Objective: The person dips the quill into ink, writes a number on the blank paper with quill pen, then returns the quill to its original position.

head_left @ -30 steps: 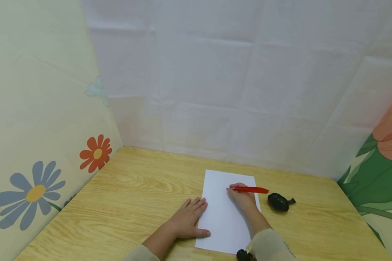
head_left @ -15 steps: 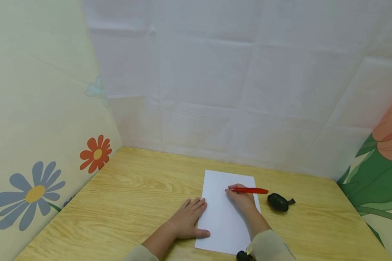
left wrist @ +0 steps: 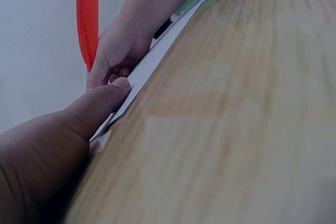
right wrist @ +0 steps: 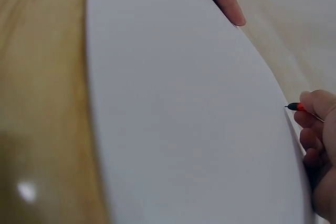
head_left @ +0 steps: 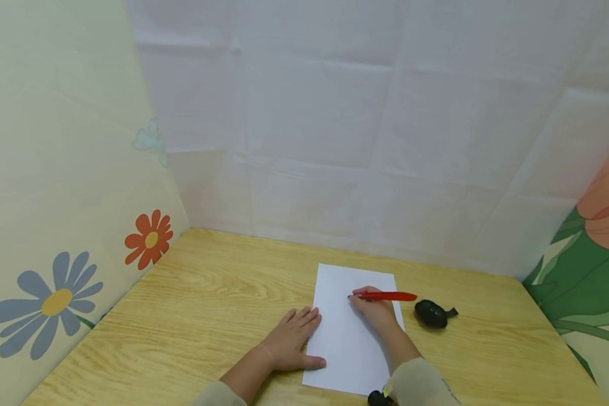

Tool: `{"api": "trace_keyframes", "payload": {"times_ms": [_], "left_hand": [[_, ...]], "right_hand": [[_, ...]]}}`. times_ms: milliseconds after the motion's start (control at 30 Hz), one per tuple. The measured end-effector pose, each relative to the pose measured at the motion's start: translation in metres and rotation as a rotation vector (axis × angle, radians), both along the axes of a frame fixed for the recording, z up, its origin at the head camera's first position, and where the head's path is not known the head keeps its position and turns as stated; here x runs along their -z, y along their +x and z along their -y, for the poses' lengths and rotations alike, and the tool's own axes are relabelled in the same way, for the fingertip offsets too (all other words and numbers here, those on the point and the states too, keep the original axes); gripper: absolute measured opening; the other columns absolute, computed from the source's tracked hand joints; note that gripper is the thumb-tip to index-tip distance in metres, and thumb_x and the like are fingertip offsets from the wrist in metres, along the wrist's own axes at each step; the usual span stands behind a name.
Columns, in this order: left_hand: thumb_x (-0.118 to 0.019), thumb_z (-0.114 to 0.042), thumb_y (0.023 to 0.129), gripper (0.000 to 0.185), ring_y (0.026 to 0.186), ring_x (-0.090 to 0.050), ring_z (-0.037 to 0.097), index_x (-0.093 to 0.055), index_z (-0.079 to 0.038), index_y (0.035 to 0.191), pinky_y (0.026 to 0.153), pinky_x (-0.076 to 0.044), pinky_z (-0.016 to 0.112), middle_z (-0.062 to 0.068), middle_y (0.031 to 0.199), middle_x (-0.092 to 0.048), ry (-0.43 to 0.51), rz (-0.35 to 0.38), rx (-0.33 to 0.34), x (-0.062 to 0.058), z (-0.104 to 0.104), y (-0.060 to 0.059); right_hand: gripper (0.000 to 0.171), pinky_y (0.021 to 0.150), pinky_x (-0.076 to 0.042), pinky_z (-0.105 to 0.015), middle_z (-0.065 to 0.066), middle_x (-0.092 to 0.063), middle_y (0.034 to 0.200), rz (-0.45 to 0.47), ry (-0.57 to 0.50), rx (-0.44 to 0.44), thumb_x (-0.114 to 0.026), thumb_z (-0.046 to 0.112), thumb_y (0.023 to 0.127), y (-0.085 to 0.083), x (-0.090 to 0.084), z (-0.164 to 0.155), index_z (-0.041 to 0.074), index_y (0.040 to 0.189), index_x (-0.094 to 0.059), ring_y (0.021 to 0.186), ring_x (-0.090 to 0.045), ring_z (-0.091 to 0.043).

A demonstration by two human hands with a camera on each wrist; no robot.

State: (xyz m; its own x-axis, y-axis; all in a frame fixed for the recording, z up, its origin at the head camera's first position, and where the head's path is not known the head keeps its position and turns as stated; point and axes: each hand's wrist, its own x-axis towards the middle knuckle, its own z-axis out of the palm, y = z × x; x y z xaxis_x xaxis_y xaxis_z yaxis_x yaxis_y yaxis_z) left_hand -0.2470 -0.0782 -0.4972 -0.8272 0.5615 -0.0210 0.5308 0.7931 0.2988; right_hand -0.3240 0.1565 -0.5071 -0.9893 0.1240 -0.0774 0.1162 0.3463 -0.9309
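A sheet of white paper [head_left: 342, 332] lies on the wooden table. My left hand [head_left: 290, 345] rests flat across the sheet's left edge, fingers spread and thumb on the paper. Over the upper right part of the sheet, my right hand [head_left: 378, 313] pinches a red pen [head_left: 391, 296] with a feather-shaped body. In the right wrist view, the dark pen tip [right wrist: 290, 107] points at the paper's surface. The left wrist view has the pen's red feather end [left wrist: 87, 22] standing up above the right hand. No marks show on the paper.
Right of the sheet sits a black rounded object [head_left: 431, 314] with a short tab. Another small black object [head_left: 379, 398] is by the right sleeve at the bottom edge. A white cloth backdrop [head_left: 304, 141] closes off the table's far side, with flower-printed walls at both sides.
The right hand and pen tip have shifted slightly left and toward the person over the paper. The left hand has stayed in place.
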Motion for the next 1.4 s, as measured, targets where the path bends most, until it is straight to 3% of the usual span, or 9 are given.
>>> {"api": "trace_keyframes", "payload": {"times_ms": [333,800,1400], "left_hand": [[-0.060,-0.066,0.084,0.095,0.151,-0.022,0.029,-0.033,-0.006,0.153,0.124,-0.015,0.051,0.009,0.162,-0.028,0.010,-0.009,0.015,0.000,0.001,0.000],[-0.060,-0.066,0.085,0.096,0.152,-0.021,0.028,-0.031,-0.006,0.153,0.124,-0.014,0.052,0.009,0.162,-0.027,0.012,0.011,0.015,-0.002,0.002,0.001],[-0.060,-0.067,0.085,0.095,0.151,-0.022,0.029,-0.033,-0.006,0.153,0.124,-0.015,0.051,0.009,0.162,-0.028,0.007,-0.005,0.015,0.001,0.001,0.000]], "right_hand": [[0.017,0.077,-0.051,-0.026,-0.004,-0.071,0.094,0.020,0.003,-0.012,-0.077,0.024,0.083,0.004,-0.003,0.002,0.011,0.094,-0.073,0.092,-0.060,-0.021],[0.016,0.074,-0.046,-0.025,0.000,-0.071,0.092,-0.031,0.104,-0.068,-0.076,0.026,0.085,0.006,-0.001,0.001,0.013,0.094,-0.073,0.091,-0.059,-0.018],[0.015,0.068,-0.045,-0.024,0.002,-0.069,0.080,-0.024,0.035,-0.047,-0.079,0.022,0.081,0.010,-0.001,0.002,0.011,0.090,-0.074,0.078,-0.057,-0.016]]}}
